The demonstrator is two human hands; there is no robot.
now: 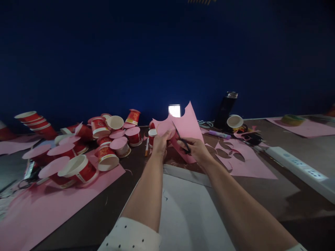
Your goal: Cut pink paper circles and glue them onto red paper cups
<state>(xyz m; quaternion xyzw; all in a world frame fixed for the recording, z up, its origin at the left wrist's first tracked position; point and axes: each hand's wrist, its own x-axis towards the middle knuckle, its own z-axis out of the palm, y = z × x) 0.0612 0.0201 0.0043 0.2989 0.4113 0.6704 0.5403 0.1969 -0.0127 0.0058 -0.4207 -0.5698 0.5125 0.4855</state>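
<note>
My left hand [160, 144] grips a sheet of pink paper [187, 123] by its left part, holding it up above the table. Curved bites are cut out of the paper's top edge. Closed around the handles of black scissors [185, 144], my right hand [195, 150] is at the sheet's middle, and the blades point up and left against the paper. A drawn round outline shows faintly on the part near my left thumb. Just left of my left hand stand a small red and white paper cup [152, 134] and an orange and white marker [147, 148].
Many red paper cups [78, 170], several topped with pink paper discs [53, 166], crowd the left side. Pink offcuts [251, 164], a purple glue stick [219, 135], a dark flask [225, 109] and a white power strip [298, 167] lie right. A white board [188, 209] is in front.
</note>
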